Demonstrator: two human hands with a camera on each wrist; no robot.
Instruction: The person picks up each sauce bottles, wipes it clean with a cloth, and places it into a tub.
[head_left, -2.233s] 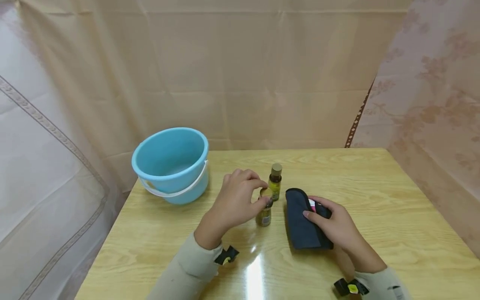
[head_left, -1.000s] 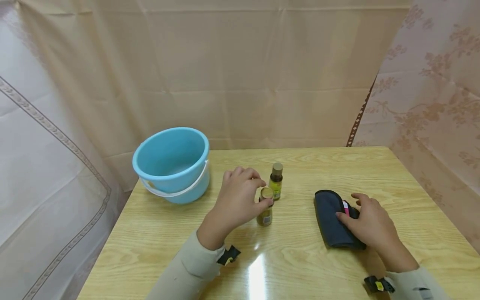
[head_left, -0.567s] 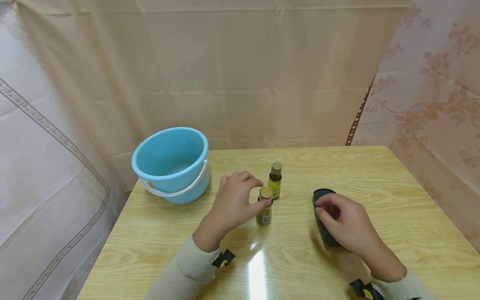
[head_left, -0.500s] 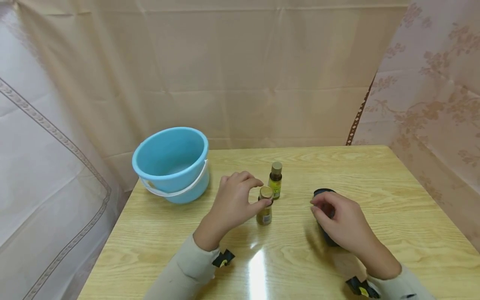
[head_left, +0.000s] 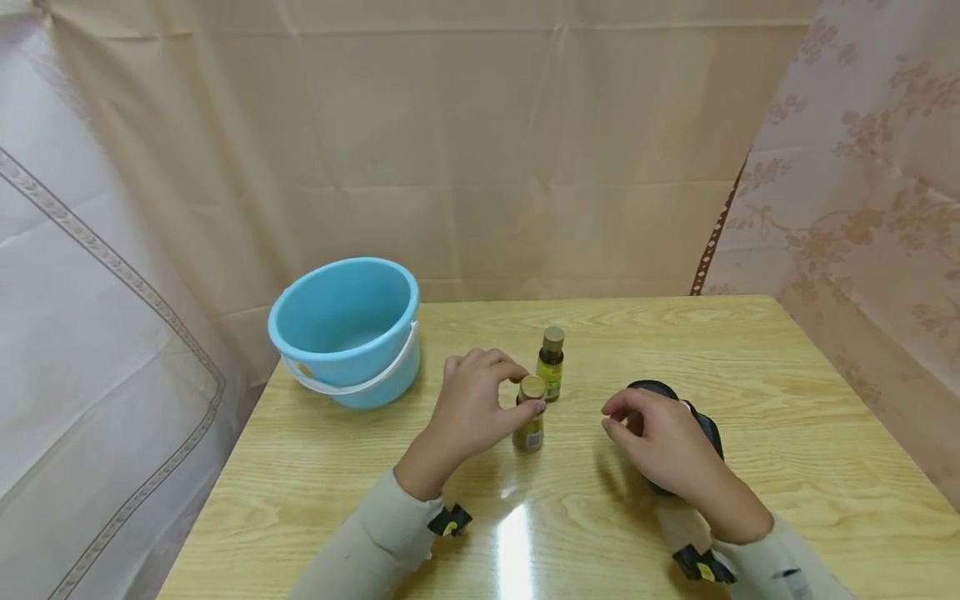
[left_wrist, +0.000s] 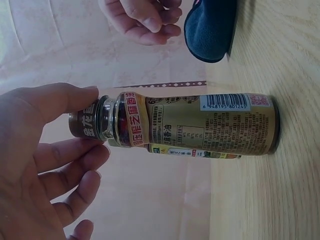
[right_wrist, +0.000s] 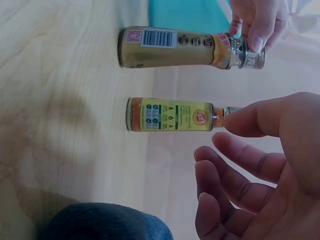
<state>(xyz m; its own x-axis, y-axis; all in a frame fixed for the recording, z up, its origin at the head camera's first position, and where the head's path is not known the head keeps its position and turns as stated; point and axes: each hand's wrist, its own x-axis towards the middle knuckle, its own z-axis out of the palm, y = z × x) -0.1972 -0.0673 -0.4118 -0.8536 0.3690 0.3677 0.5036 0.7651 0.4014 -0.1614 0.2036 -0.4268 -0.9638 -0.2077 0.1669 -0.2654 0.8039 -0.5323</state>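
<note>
My left hand [head_left: 474, 408] pinches the cap of a sesame oil bottle [head_left: 529, 435] between thumb and index finger. In the left wrist view the bottle [left_wrist: 200, 125] stands upright on the wood, showing its gold label and barcode. Just behind it is a second small bottle [head_left: 551, 377] with a yellow-green label and gold cap, untouched. My right hand [head_left: 663, 442] hovers to the right of both, fingers loosely bent and holding nothing. Partly hidden beneath it lies a dark blue folded pouch [head_left: 709, 432]; its rounded edge also shows in the right wrist view.
A light blue bucket [head_left: 341, 362] with a white handle [head_left: 360, 385] stands at the back left of the wooden table [head_left: 787, 375]. Beige cloth [head_left: 480, 167] hangs behind the table, with patterned cloth on either side.
My right hand held the pouch, moved it rightward, let go of it on the table, then came back left toward the bottles. My left hand has stayed on the sesame oil bottle.
</note>
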